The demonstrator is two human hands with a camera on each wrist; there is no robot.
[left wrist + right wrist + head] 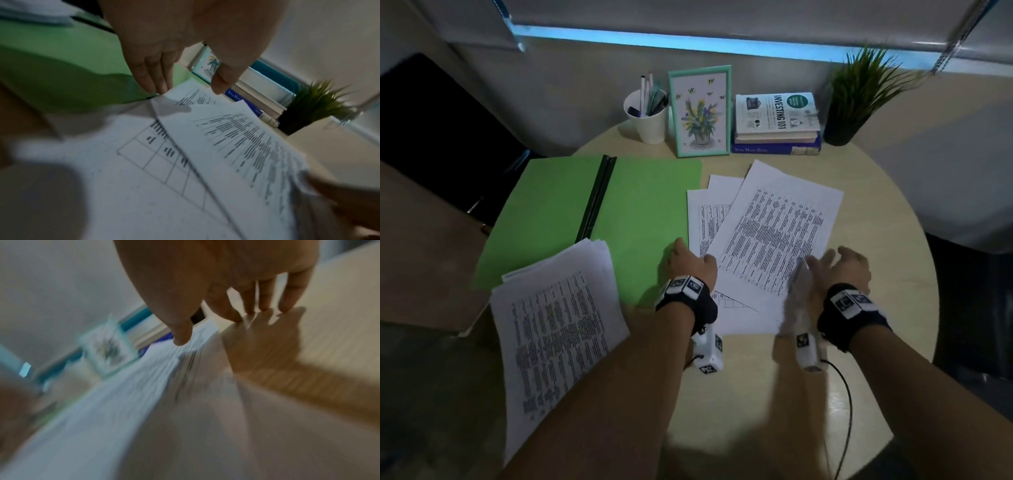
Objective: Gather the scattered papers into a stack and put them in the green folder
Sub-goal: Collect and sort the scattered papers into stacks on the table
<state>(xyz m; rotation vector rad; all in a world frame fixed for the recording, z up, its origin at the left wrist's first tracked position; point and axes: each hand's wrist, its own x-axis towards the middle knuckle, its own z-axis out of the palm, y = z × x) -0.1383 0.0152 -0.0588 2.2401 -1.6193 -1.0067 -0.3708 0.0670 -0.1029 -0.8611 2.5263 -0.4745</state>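
The green folder [640,212] lies open on the left half of the round table. A stack of printed papers [558,329] overlaps its near left corner and hangs past the table edge. Several loose printed sheets [774,233] fan out right of the folder. My left hand [690,262] hovers at the left edge of those sheets, fingers straight, fingertips [160,87] touching a sheet's edge [180,94] beside the folder [61,68]. My right hand [839,263] is at the sheets' right edge, fingers spread and straight; the right wrist view is blurred, its fingertips [285,308] near the table.
At the back of the table [876,274] stand a white cup of pens [645,118], a framed flower picture [700,111], a stack of books [777,123] and a potted plant [859,99]. A cable [847,411] trails from my right wrist.
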